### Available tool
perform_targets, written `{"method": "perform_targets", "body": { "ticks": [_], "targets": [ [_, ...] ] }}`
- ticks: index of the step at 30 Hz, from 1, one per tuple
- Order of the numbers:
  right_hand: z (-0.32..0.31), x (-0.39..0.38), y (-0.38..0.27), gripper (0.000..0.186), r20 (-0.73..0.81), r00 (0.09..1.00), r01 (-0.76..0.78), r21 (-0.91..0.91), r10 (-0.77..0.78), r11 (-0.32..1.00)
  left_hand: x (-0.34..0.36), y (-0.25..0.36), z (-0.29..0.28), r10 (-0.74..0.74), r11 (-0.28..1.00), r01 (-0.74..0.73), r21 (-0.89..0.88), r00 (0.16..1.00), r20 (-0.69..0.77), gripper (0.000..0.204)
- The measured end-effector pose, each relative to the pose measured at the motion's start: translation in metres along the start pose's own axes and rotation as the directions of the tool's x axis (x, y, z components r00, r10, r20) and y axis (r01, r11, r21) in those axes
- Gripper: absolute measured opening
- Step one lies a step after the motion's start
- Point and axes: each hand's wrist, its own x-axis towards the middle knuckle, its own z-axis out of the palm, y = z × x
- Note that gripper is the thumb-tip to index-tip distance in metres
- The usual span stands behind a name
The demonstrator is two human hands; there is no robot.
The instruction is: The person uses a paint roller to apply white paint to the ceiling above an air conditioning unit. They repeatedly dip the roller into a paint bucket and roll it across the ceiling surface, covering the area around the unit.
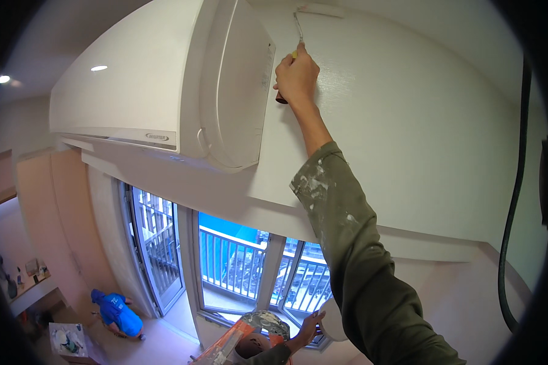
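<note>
My right arm, in an olive sleeve spattered with white, stretches up to the pale wall [402, 146]. My right hand [298, 74] is closed round the handle of a paint roller [319, 11]. Its wire frame rises above my fingers, and the white roller sleeve lies against the wall near the top of the view. Low in the view, my left hand [307, 330] grips the side of a white rounded container [333, 320]. My right sleeve covers part of that container, and its inside does not show.
A white wall air conditioner [146, 79] juts out left of my right hand. Below are windows [234, 261], an open glass door [158, 237] and a person in blue [120, 313]. A black cable [517, 182] hangs at right. Camouflage-patterned cloth [265, 322] and orange material [225, 344] sit below.
</note>
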Motion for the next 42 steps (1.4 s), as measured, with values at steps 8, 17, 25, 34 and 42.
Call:
{"method": "perform_targets", "body": {
  "ticks": [8, 17, 25, 34, 42],
  "targets": [
    [-0.046, -0.066, 0.009, 0.045, 0.078, 0.982, 0.186, -0.181, -0.174, 0.966, -0.005, 0.005, 0.001, -0.001, 1.0, 0.001, 0.018, 1.0, -0.024, 0.051],
    [-0.186, -0.028, 0.003, 0.04, 0.262, 0.925, 0.367, -0.441, -0.274, 0.819, -0.01, 0.007, 0.004, -0.016, 0.999, 0.017, 0.037, 0.999, -0.03, 0.054],
    [-0.236, 0.02, -0.023, 0.04, 0.369, 0.829, 0.523, -0.779, -0.42, 0.347, -0.006, 0.003, 0.003, -0.025, 0.999, 0.025, 0.037, 0.999, -0.021, 0.057],
    [-0.221, 0.108, -0.042, 0.046, 0.624, 0.652, 0.693, -0.721, -0.43, 0.003, -0.004, 0.001, -0.001, -0.014, 1.0, 0.015, 0.021, 1.0, -0.013, 0.055],
    [-0.197, 0.131, -0.073, 0.037, 0.703, 0.595, 0.752, -0.658, -0.389, -0.039, 0.0, -0.005, -0.006, 0.009, 0.999, -0.008, 0.045, 1.0, -0.024, 0.056]
  ]
}}
